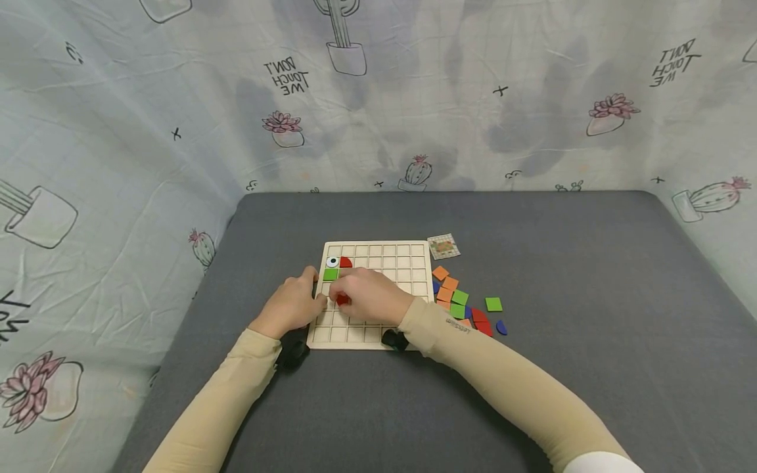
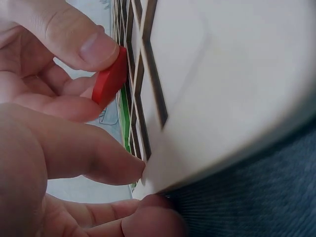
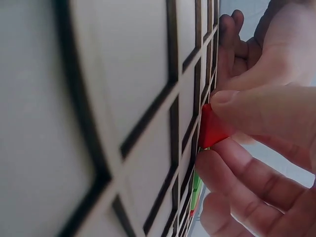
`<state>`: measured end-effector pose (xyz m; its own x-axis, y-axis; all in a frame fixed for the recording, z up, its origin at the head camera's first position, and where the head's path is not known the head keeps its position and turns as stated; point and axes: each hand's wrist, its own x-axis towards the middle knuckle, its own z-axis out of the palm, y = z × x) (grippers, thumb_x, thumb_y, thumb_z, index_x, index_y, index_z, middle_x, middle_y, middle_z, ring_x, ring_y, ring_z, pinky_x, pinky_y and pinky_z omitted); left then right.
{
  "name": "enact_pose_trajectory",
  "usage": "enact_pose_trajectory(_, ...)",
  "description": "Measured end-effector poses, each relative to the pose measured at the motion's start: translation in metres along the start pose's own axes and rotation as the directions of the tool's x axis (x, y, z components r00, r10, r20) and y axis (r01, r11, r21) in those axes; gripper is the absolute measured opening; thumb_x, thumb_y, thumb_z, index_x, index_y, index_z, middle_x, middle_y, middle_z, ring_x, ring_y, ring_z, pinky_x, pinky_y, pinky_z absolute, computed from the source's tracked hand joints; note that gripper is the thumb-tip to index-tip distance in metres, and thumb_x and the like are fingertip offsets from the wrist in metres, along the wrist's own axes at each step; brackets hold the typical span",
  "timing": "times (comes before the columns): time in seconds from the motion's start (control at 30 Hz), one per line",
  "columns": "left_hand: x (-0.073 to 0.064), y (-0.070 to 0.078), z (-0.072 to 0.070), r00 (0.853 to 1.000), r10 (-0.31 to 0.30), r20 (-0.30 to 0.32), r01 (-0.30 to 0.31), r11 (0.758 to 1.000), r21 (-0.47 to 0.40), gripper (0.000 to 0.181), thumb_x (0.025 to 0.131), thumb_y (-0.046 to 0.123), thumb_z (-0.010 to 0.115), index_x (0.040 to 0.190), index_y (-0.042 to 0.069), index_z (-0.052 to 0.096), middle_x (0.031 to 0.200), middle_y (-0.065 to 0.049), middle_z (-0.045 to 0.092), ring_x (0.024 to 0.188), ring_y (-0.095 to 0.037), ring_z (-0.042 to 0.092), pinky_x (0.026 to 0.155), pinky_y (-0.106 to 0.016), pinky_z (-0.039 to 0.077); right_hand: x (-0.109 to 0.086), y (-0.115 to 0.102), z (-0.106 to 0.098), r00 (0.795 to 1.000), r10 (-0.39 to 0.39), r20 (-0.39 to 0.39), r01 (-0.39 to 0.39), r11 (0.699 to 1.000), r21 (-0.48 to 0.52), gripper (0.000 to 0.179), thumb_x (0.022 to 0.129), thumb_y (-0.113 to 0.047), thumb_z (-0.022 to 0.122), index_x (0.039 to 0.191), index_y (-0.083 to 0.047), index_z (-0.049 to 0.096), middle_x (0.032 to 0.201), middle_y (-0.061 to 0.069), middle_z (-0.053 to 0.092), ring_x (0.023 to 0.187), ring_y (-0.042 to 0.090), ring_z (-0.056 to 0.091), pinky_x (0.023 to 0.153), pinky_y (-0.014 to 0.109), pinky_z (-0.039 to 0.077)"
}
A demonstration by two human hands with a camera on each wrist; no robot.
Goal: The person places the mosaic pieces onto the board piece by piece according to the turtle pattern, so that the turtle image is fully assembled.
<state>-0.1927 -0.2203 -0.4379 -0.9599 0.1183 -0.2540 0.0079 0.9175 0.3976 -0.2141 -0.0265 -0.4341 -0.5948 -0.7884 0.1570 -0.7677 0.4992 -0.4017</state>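
Note:
A pale wooden grid board [image 1: 355,336] lies on the grey table, its squares divided by raised ridges. My right hand [image 1: 371,295] pinches a red tile [image 3: 212,127] with one curved edge between thumb and fingers, close over the board's left columns. At the left edge, my left hand [image 1: 291,305] grips the board's rim, thumb on top and a fingertip against the side. Near the top left corner sit a white tile with a black eye dot [image 1: 332,262], a red rounded tile [image 1: 345,262] and a green square tile [image 1: 330,274]. My right hand hides several squares.
Several loose orange, green, red and blue tiles [image 1: 459,297] lie along the board's right side. A green square [image 1: 493,304] and a blue rounded piece [image 1: 501,327] lie farther right. A small pattern card [image 1: 443,246] rests by the top right corner. Cactus-print cloth [image 1: 414,98] surrounds the table.

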Motion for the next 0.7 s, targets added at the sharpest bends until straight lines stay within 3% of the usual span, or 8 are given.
enact_pose_trajectory(0.7,0.0002,0.0021,-0.0038,1.000,-0.009,0.011,0.009,1.000,-0.009,0.048,0.100,0.022,0.058,0.139,-0.003,0.045,0.078,-0.013,0.061,0.058,-0.021,0.056,0.051,-0.032,0.041,-0.0033,0.0068,0.0001,0.999,0.045,-0.017,-0.045,0.998,0.037,0.014,0.092,-0.012,0.076,0.106,-0.015,0.079,0.109,-0.001,0.074,0.088,0.012,0.063,0.079,0.028,0.052)
